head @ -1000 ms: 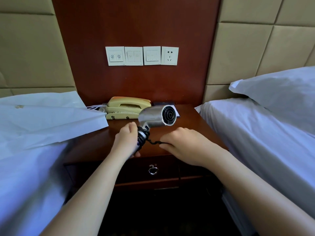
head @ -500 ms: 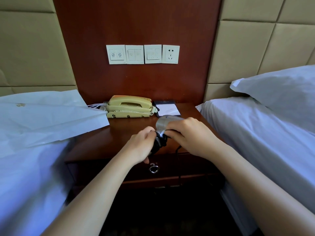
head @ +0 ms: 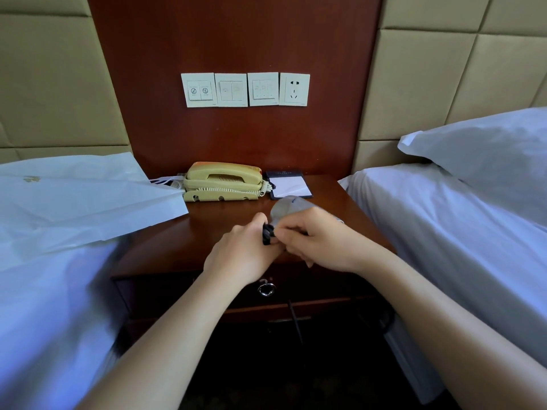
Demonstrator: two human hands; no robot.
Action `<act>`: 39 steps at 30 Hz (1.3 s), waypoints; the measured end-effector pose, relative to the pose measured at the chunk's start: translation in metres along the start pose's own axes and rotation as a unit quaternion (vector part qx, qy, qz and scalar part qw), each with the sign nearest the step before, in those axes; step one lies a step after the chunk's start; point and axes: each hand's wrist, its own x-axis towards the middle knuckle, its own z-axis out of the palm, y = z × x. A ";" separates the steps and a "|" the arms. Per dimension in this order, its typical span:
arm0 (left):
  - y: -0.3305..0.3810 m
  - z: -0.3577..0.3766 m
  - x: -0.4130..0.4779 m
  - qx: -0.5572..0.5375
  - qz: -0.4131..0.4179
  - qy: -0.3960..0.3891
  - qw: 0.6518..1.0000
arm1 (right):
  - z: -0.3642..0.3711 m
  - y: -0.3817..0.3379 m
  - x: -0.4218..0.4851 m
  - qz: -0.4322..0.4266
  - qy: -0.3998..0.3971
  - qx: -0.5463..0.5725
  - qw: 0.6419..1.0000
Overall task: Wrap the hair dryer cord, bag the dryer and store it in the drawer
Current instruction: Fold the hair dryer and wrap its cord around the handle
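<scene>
A dark wooden desk (head: 225, 232) stands between two white beds, below a wall panel of switches (head: 245, 89). A telephone (head: 222, 182) and a notepad (head: 290, 186) sit at its rear. The drawer (head: 165, 291) is closed. A white paper bag (head: 83, 202) lies flat on the left bed; its contents are not visible. Over the desk front, the left hand (head: 239, 255) grips the silver hair dryer (head: 288, 207) and the right hand (head: 319, 244) pinches its black cord (head: 268, 233).

Silver hair dryer (head: 288, 208) above nightstand, black cord (head: 268, 234) wound round handle.
</scene>
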 end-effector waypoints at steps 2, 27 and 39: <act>0.000 -0.002 0.001 0.012 0.012 0.017 1.000 | -0.006 -0.001 0.000 0.029 -0.034 0.026 0.999; -0.020 -0.005 0.016 0.025 -0.008 0.080 0.996 | 0.008 0.041 0.001 0.083 -0.304 0.427 0.848; -0.064 -0.019 0.026 0.015 -0.062 0.094 0.994 | -0.015 0.046 -0.007 0.161 -0.168 0.343 0.910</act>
